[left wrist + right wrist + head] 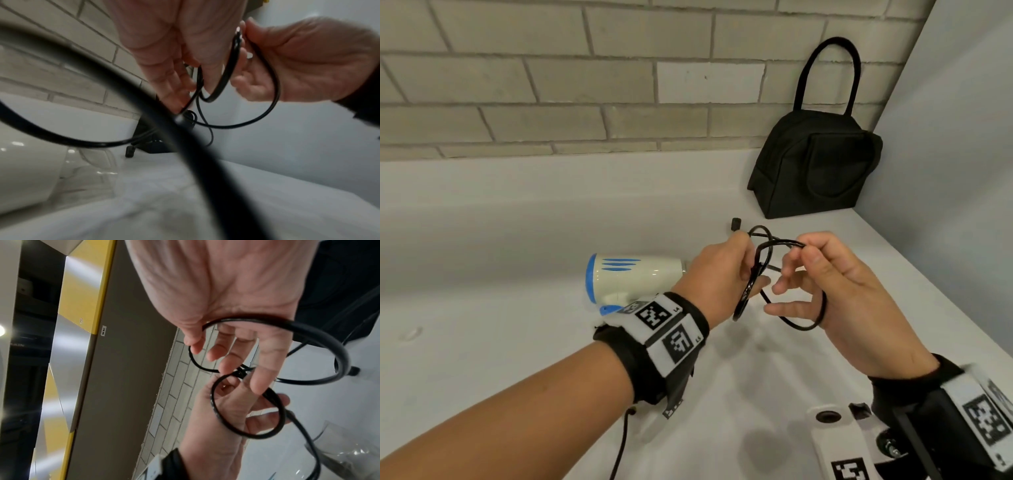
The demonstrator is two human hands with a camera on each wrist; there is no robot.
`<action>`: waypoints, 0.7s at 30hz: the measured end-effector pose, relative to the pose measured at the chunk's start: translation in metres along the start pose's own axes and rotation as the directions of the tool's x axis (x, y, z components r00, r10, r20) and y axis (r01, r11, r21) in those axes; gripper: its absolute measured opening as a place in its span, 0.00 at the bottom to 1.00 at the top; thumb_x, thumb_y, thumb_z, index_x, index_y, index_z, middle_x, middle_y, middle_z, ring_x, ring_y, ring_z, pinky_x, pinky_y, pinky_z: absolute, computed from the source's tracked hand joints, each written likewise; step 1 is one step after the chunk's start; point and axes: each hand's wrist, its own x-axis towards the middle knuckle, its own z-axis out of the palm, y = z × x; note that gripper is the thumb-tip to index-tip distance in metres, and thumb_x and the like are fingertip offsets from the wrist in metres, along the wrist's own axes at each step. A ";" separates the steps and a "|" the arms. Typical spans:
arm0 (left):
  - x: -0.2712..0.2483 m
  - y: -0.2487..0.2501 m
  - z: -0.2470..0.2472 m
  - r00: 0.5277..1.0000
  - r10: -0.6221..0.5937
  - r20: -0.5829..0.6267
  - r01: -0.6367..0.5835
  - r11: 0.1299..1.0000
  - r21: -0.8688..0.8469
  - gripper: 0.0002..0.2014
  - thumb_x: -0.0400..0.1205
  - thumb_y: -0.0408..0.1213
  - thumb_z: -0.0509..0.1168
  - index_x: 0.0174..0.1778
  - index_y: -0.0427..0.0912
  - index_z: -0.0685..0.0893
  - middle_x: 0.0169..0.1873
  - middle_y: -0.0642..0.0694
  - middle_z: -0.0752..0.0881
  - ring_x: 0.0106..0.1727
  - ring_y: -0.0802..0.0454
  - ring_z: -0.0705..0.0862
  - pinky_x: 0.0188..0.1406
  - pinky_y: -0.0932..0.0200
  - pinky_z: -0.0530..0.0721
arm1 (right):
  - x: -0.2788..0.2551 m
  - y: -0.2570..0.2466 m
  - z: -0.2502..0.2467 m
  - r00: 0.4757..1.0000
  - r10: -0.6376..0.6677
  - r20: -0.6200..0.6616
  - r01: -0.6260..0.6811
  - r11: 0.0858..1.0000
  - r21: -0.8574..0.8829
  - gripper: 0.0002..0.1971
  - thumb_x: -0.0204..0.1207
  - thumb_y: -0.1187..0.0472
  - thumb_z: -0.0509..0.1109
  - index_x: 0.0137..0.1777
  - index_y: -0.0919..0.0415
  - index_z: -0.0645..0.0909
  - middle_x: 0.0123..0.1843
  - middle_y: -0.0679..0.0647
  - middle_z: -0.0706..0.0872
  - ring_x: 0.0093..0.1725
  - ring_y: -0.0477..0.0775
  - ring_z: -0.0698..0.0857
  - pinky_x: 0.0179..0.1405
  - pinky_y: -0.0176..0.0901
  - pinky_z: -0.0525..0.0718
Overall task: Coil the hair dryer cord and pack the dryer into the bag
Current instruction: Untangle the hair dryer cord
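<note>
Black springy cord point(763, 260), light but wanting to uncoil: left hand point(717, 277) grips its loops, right hand point(835, 284) pinches the next. Hold at the crossing. Dryer point(633, 274) lies mid-desk point(482, 240); bag point(815, 164) in the far right corner.

Both forearms reach forward over the worktop point(482, 240), bare, each wrist wrapped in a black band bearing printed markers. The left hand point(714, 274) is raised, back of the hand toward the head camera, fingers curled round gathered loops of the cord point(779, 244). The right hand point(835, 287) sits just beside it, thumb and forefinger pinching the top of a loop; the remaining fingers point(786, 308) are loosely extended inside the lower loop. The two hands are nearly touching.
</note>
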 end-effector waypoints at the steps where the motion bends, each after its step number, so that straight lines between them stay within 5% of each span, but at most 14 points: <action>1: 0.000 -0.002 0.000 1.000 0.015 -0.011 -0.015 1.000 0.007 0.15 0.75 0.37 0.69 0.33 0.50 0.66 0.26 0.57 0.73 0.26 0.60 0.72 0.30 0.67 0.71 | 0.001 -0.001 -0.002 0.999 0.008 -0.032 -0.008 1.000 -0.002 0.11 0.62 0.43 0.65 0.38 0.48 0.80 0.34 0.46 0.82 0.35 0.48 0.83 0.32 0.46 0.87; 4: -0.002 -0.006 -0.005 0.999 0.044 -0.027 -0.043 0.998 0.047 0.06 0.77 0.36 0.68 0.38 0.44 0.76 0.24 0.60 0.73 0.25 0.65 0.73 0.28 0.78 0.70 | 0.008 -0.005 -0.011 0.987 -0.003 -0.160 -0.019 0.991 -0.136 0.09 0.74 0.51 0.60 0.39 0.50 0.80 0.35 0.48 0.80 0.30 0.45 0.81 0.25 0.38 0.84; 6: -0.005 -0.007 -0.010 0.994 0.106 -0.035 -0.101 0.988 0.115 0.06 0.79 0.36 0.65 0.41 0.37 0.82 0.23 0.57 0.73 0.24 0.59 0.72 0.27 0.73 0.69 | 0.013 -0.005 -0.017 0.982 -0.049 -0.183 -0.014 0.945 -0.327 0.07 0.78 0.57 0.60 0.42 0.49 0.79 0.34 0.48 0.80 0.26 0.43 0.78 0.23 0.35 0.79; 8: -0.008 -0.006 -0.015 0.979 0.203 -0.033 -0.192 0.961 0.196 0.10 0.80 0.38 0.62 0.39 0.35 0.83 0.26 0.50 0.75 0.28 0.51 0.72 0.30 0.62 0.69 | 0.017 -0.005 -0.019 0.993 -0.082 -0.082 0.027 0.847 -0.531 0.07 0.76 0.57 0.63 0.46 0.41 0.76 0.36 0.48 0.80 0.24 0.48 0.76 0.23 0.33 0.77; 10: -0.011 -0.007 -0.020 0.952 0.307 -0.016 -0.301 0.940 0.158 0.10 0.79 0.37 0.61 0.42 0.35 0.85 0.28 0.48 0.77 0.30 0.53 0.75 0.32 0.61 0.74 | 0.021 -0.007 -0.018 0.996 -0.069 0.059 0.091 0.728 -0.680 0.13 0.73 0.56 0.67 0.50 0.33 0.73 0.40 0.47 0.80 0.30 0.55 0.77 0.26 0.29 0.76; 15: -0.017 -0.009 -0.036 0.923 0.384 0.020 -0.384 0.923 -0.008 0.14 0.79 0.29 0.55 0.54 0.38 0.84 0.35 0.65 0.76 0.38 0.79 0.77 0.41 0.85 0.71 | 0.029 -0.008 -0.015 0.977 -0.186 0.107 0.205 0.659 -0.724 0.20 0.63 0.38 0.66 0.57 0.31 0.72 0.51 0.43 0.78 0.41 0.48 0.79 0.35 0.31 0.79; 18: -0.018 -0.011 -0.045 0.928 0.366 0.074 -0.364 0.930 -0.038 0.18 0.77 0.24 0.54 0.54 0.45 0.83 0.38 0.73 0.75 0.40 0.86 0.76 0.43 0.80 0.77 | 0.030 -0.006 -0.011 0.912 -0.357 0.202 0.368 0.498 -0.785 0.23 0.68 0.41 0.65 0.65 0.36 0.68 0.58 0.38 0.73 0.50 0.38 0.77 0.45 0.30 0.79; 21: -0.021 -0.013 -0.049 0.925 0.363 0.115 -0.359 0.932 -0.057 0.20 0.76 0.25 0.54 0.53 0.55 0.80 0.36 0.72 0.79 0.42 0.80 0.79 0.44 0.76 0.79 | 0.032 -0.006 -0.010 0.888 -0.321 0.331 0.456 0.513 -0.727 0.11 0.72 0.49 0.63 0.51 0.48 0.82 0.54 0.44 0.85 0.49 0.42 0.82 0.49 0.36 0.80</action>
